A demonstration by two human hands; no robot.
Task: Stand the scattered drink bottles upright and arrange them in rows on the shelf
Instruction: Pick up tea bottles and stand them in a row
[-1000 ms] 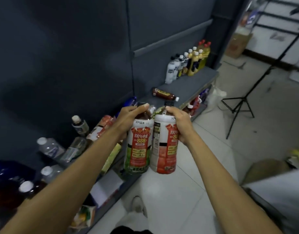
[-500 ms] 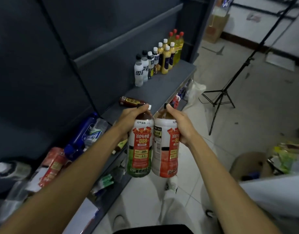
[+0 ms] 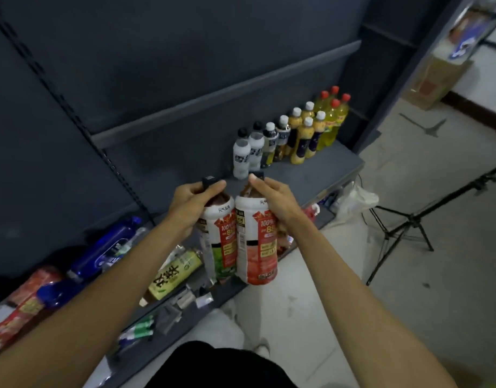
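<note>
Left hand (image 3: 189,204) grips green-label bottle (image 3: 217,242) by neck, right hand (image 3: 274,203) grips red-label bottle (image 3: 256,242); bottles touching, upright, above shelf (image 3: 319,175)

dark wall panel (image 3: 185,51), pale tiled floor (image 3: 409,275), tripod (image 3: 409,228).
</note>
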